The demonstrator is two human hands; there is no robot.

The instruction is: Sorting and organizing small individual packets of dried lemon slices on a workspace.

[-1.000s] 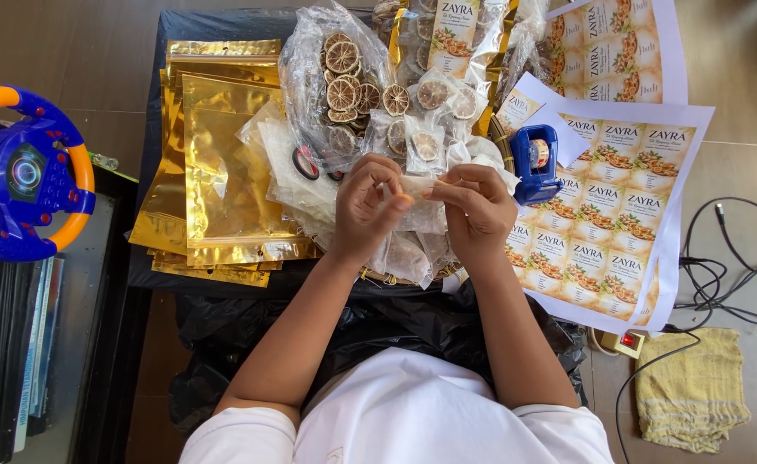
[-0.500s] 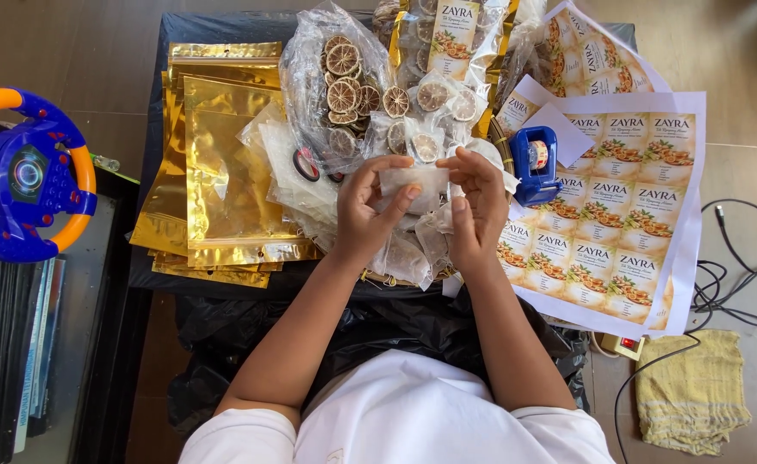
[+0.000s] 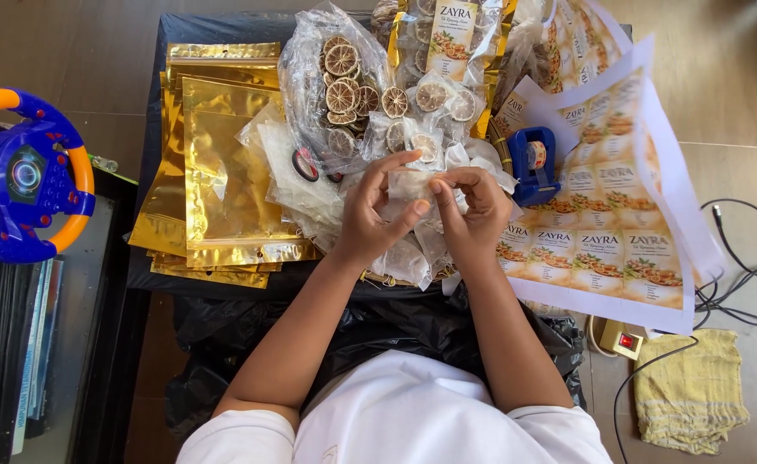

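Hands meet above the table (image 3: 151, 215): we find left hand (image 3: 377, 215) and right hand (image 3: 473, 210) with fingers clamped on one small clear pouch (image 3: 410, 183). It sits between gold bags (image 3: 224, 172) and blue tape dispenser (image 3: 531, 163).

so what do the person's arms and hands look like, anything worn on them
Both arms are bare from just above the elbow down, with short white sleeves at the top, part of a plain white shirt. The left hand and right hand are bare: no gloves, and no rings, watch or bracelets show in the head view.
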